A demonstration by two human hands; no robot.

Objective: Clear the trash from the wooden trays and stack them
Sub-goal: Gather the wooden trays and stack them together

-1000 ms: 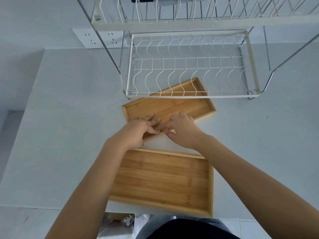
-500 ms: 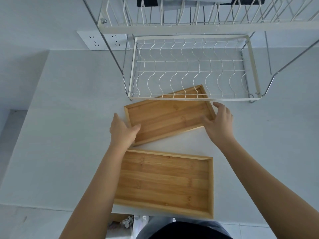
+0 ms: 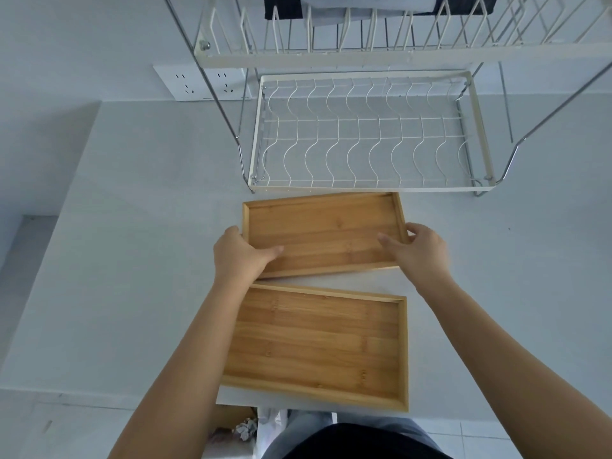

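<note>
The left hand [image 3: 240,256] grips the left end of the far wooden tray [image 3: 326,235], its thumb lying inside on the tray floor and the other fingers hidden behind the rim. The right hand [image 3: 419,250] clasps the right end of the same tray — thumb inside, fingers curled over the outer edge. Both hands are closed on it, one at each short side.

This far tray lies roughly square to the worktop [image 3: 132,260], and no trash shows inside it. Whether it is raised off the surface or resting on it, I cannot tell.

Just nearer the person lies the near wooden tray [image 3: 318,346], slightly askew, its inside bare as well; the left forearm crosses its left corner.

Beyond the far tray stands a white wire dish rack [image 3: 364,137] — its front rim sits just beside the tray's back edge. A wall socket [image 3: 202,82] sits on the wall to the rack's left.
</note>
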